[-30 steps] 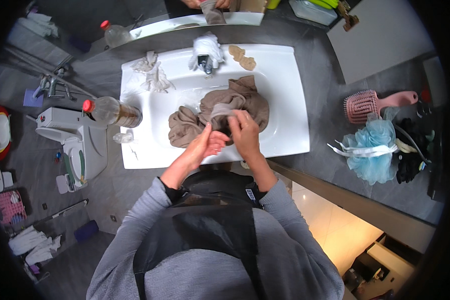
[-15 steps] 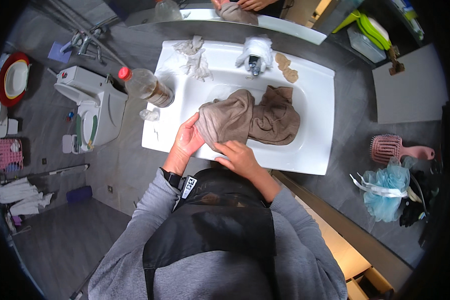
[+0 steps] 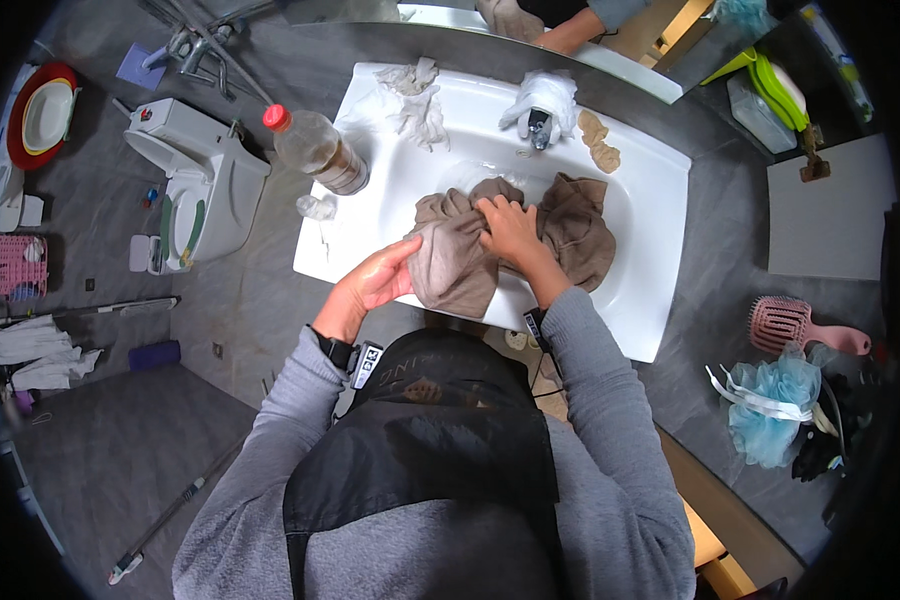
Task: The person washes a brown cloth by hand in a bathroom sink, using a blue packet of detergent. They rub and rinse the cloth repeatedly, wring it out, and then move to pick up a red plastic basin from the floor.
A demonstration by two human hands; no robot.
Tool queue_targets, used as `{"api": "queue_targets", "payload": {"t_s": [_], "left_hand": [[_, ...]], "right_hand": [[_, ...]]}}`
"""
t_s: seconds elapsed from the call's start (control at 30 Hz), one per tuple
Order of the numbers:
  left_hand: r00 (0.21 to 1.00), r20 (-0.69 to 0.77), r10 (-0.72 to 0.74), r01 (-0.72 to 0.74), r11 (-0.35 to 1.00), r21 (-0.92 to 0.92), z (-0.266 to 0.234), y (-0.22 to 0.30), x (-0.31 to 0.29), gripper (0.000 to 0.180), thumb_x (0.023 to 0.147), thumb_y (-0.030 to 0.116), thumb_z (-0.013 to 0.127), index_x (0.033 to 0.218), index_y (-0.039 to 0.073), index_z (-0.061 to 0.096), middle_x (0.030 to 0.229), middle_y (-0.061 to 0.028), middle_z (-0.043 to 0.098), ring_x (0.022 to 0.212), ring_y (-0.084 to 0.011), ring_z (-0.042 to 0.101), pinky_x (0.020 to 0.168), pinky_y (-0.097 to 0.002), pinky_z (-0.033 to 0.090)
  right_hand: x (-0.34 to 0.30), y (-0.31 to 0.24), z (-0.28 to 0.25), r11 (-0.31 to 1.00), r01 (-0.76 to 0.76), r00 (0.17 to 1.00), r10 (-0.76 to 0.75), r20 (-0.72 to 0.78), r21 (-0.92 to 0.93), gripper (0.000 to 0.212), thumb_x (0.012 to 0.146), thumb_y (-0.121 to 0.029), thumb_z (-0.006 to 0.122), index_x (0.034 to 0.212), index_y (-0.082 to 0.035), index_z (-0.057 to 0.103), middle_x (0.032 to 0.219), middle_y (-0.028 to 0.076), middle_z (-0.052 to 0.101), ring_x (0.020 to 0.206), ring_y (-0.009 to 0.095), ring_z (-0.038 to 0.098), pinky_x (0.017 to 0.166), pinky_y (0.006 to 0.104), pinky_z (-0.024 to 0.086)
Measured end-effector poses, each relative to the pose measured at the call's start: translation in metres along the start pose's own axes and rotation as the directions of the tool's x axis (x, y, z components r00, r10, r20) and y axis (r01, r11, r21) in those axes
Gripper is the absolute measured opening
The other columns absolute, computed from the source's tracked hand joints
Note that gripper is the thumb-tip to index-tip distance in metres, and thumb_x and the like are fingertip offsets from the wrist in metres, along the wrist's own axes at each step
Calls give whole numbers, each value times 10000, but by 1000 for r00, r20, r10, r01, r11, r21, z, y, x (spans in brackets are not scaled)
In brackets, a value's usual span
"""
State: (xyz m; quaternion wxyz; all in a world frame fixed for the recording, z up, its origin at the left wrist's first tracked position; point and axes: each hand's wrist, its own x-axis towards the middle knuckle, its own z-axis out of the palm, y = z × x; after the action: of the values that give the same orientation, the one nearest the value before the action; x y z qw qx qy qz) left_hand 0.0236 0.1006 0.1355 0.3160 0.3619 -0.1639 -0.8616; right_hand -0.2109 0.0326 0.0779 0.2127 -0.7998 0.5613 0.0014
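Note:
A brown knit garment [image 3: 455,270] lies bunched in the white washbasin [image 3: 655,230], its near part hanging over the front rim. My left hand [image 3: 378,278] grips its left edge, thumb on top and the other fingers mostly hidden beneath the cloth. With fingers bent into the folds at the middle, my right hand [image 3: 513,236] holds the fabric from above; its fingertips are partly covered. A second bunch of the brown cloth rests in the bowl right of my right hand. Beyond it is the faucet [image 3: 538,130], wrapped in white plastic.
A clear bottle with a red cap [image 3: 320,152] stands on the basin's left ledge, beside crumpled clear plastic [image 3: 316,207]. White glove-like plastic [image 3: 422,118] lies at the back left, a tan crumpled piece [image 3: 598,142] at the back right. A pink hairbrush [image 3: 802,326] and blue bath puff [image 3: 770,400] are farther right.
My right hand has gone from the garment's near edge up to its middle and now grasps the folds there. The near cloth has been gathered; my left hand keeps its edge.

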Motion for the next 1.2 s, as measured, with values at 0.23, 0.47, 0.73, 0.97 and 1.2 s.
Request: {"api": "queue_targets", "payload": {"t_s": [0.23, 0.47, 0.73, 0.97, 1.2], "left_hand": [[909, -276, 312, -181, 893, 411, 24, 48, -36, 517, 971, 440, 454, 1254, 12, 509, 1149, -87, 611, 970, -143, 622, 748, -255, 537], [961, -195, 198, -94, 892, 442, 59, 55, -38, 533, 953, 385, 533, 1299, -14, 466, 1203, -82, 575, 1092, -154, 558, 931, -320, 455], [948, -18, 317, -262, 814, 519, 90, 58, -57, 738, 692, 53, 777, 1343, -5, 434, 1199, -76, 573, 1101, -149, 534, 941, -288, 420], [940, 61, 336, -335, 869, 365, 38, 41, -34, 853, 691, -29, 743, 1419, 2, 300, 1322, -96, 484, 1215, -192, 470, 1034, -334, 362], [996, 92, -1, -9, 994, 109, -20, -26, 98, 708, 763, -99, 629, 1392, 88, 362, 1143, -40, 588, 928, -118, 602, 771, -241, 505]], "right_hand": [[-8, 46, -45, 960, -26, 921, 132, -366, 280, 139, 862, -214, 564, 873, -78, 586, 920, 97, 598, 883, 326, 572, 747, 458, 424], [-35, 72, -92, 712, -20, 969, 186, -161, 702, 168, 865, -154, 613, 966, -27, 572, 957, 126, 629, 895, 209, 625, 766, 337, 475], [-11, 7, -26, 898, 138, 990, -140, -25, 418, 268, 885, -208, 567, 1123, -87, 544, 1151, 140, 559, 1168, 295, 470, 984, 354, 377], [-50, 37, -84, 603, 181, 879, 254, -403, 777, 184, 932, -183, 544, 851, -18, 552, 730, 97, 497, 655, 150, 424, 619, 313, 406], [-133, 95, -54, 945, -9, 747, 224, -625, 328, 124, 817, -43, 608, 939, -26, 619, 917, 121, 631, 853, 323, 593, 744, 396, 463]]}}
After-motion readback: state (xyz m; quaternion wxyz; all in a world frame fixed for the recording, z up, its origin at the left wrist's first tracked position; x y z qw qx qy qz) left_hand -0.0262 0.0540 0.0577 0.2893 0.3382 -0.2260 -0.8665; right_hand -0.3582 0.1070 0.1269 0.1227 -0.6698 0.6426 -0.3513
